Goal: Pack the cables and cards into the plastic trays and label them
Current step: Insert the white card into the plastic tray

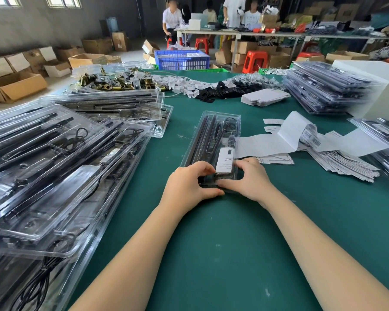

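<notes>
Left hand [189, 182] and right hand [245, 178] curl round the near end of the clear plastic tray [211, 142], thumbs pressing, apparently snapping it closed. White card [225, 160] lies inside; tray rests on the green table [234, 232].

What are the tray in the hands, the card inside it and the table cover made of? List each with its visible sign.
Tray: clear thin plastic, glossy; contents show through and its edges catch glare.
Card: white, matte, probably paper or thin cardboard; faint print on it.
Table cover: dark green, matte, possibly felt or a rubbery mat; scuffed with pale flecks.
</notes>
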A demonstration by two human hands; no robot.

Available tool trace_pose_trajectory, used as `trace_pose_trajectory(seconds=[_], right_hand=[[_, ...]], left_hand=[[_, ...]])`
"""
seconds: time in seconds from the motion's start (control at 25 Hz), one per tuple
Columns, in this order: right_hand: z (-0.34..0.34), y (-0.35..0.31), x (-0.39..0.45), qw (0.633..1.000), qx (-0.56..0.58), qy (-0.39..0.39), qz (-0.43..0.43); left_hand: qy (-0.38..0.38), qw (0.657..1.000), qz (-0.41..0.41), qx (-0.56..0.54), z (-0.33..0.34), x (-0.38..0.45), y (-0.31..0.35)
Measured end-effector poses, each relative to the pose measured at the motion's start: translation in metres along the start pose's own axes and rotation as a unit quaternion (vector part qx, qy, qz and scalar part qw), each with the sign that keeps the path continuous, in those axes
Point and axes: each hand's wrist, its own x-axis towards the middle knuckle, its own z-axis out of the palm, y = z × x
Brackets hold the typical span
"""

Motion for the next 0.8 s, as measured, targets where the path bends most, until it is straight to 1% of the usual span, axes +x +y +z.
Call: trace_pose_trajectory(seconds=[0.08, 0.24, 0.36, 0.68, 0.8], right_hand=[[0.0024, 0.0009, 0.0015, 1.000, 0.002, 0.021, 0.001], [0.0044, 0.0009, 0.0029, 1.000, -0.005, 0.024, 0.000], [0.0055, -0.0005, 0.0016, 0.999, -0.010, 0.042, 0.011], [0.0022, 0.0017, 0.0035, 1.000, -0.005, 0.020, 0.000], [0.0048, -0.0020, 0.0015, 0.999, -0.012, 0.046, 0.014]], left_hand=[[-0.002, 1.000, -0.001, 0.002, 0.0005, 0.0002, 0.0001], [0.000, 1.000, 0.001, 0.016, -0.0001, 0.0004, 0.0026], [-0.003, 1.000, 0.000, 0.016, -0.0004, -0.0002, 0.0037], [-0.005, 1.000, -0.006, -0.002, -0.0015, -0.0012, 0.0042], [-0.006, 1.000, 0.000, 0.009, -0.0010, -0.0011, 0.0046]])
